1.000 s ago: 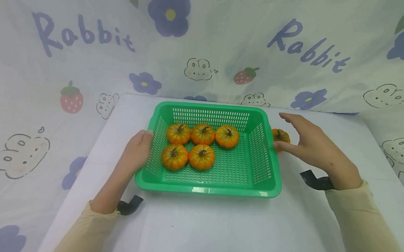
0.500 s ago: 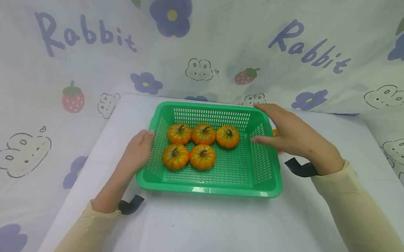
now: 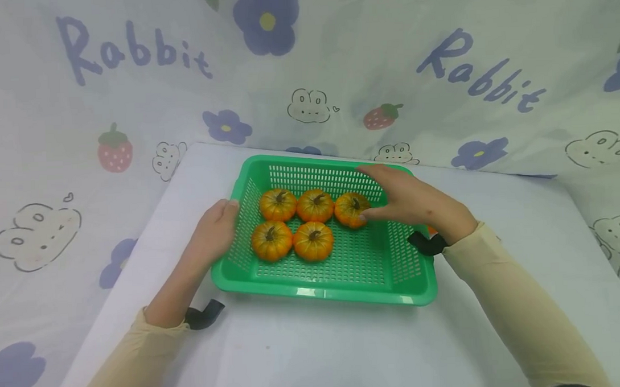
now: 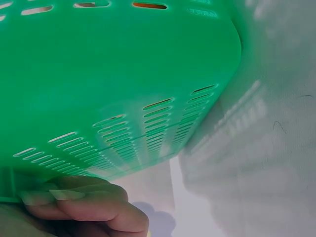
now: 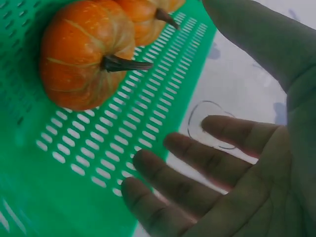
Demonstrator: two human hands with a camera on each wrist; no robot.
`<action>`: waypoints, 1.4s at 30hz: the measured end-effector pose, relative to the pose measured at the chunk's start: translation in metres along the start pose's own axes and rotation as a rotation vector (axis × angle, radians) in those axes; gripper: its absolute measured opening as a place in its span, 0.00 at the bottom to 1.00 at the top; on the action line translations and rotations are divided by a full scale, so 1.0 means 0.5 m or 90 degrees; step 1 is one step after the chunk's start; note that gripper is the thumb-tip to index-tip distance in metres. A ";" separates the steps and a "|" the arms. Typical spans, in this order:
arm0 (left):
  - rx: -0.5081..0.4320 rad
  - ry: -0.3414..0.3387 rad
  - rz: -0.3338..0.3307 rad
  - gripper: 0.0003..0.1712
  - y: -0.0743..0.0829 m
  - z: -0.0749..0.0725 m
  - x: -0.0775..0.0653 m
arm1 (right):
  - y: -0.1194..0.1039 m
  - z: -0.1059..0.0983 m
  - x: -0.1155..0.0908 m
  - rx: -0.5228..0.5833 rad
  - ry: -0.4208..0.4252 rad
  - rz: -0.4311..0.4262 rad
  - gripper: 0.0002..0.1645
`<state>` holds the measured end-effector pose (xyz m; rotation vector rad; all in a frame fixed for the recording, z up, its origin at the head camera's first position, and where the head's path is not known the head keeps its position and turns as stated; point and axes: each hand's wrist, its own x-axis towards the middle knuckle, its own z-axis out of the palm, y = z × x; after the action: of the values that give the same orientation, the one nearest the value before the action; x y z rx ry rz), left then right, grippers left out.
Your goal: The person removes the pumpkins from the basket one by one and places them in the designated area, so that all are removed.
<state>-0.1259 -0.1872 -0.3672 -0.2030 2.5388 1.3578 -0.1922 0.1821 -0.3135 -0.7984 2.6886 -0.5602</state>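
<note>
A green plastic basket (image 3: pixel 324 294) with slotted walls stands on the white table, holding several small orange pumpkins. My left hand (image 3: pixel 215 234) grips its left rim; in the left wrist view the fingers (image 4: pixel 94 202) curl at the rim beside the outer wall. Over the right part of the basket, my right hand (image 3: pixel 407 198) reaches in with fingers spread and nothing held. Its thumb overlaps the rightmost pumpkin (image 3: pixel 350 210) of the back row in the head view. The right wrist view shows that pumpkin (image 5: pixel 86 57) with its dark stem, apart from the fingers (image 5: pixel 182 192).
Outside the basket's right wall, a sliver of another pumpkin (image 3: pixel 431 231) shows from behind the right wrist. A white cloth (image 3: pixel 305 62) printed with rabbits, flowers and strawberries hangs behind the table (image 3: pixel 295 353).
My right hand has moved left from beside the outside pumpkin, across the right rim, to over the rightmost back-row pumpkin. My left hand keeps its grip on the basket.
</note>
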 end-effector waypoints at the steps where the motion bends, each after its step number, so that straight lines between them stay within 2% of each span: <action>1: -0.001 0.001 -0.001 0.32 0.001 0.000 -0.001 | 0.002 0.002 0.005 0.000 -0.006 -0.003 0.58; 9: -0.001 0.004 0.000 0.31 0.000 0.004 0.005 | 0.023 0.022 0.031 0.029 -0.097 0.036 0.57; 14: -0.010 0.003 -0.002 0.31 -0.002 0.006 0.009 | 0.034 0.039 0.043 0.032 -0.129 0.055 0.56; 24: -0.015 -0.003 -0.002 0.34 -0.003 0.009 0.009 | 0.044 0.054 0.054 0.003 -0.157 0.101 0.52; 42: -0.023 -0.006 -0.005 0.38 -0.014 0.003 0.011 | 0.042 0.065 0.070 0.004 -0.150 0.100 0.51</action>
<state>-0.1293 -0.1899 -0.3751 -0.2126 2.5051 1.3991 -0.2183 0.1692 -0.3569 -0.6020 2.5032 -0.4093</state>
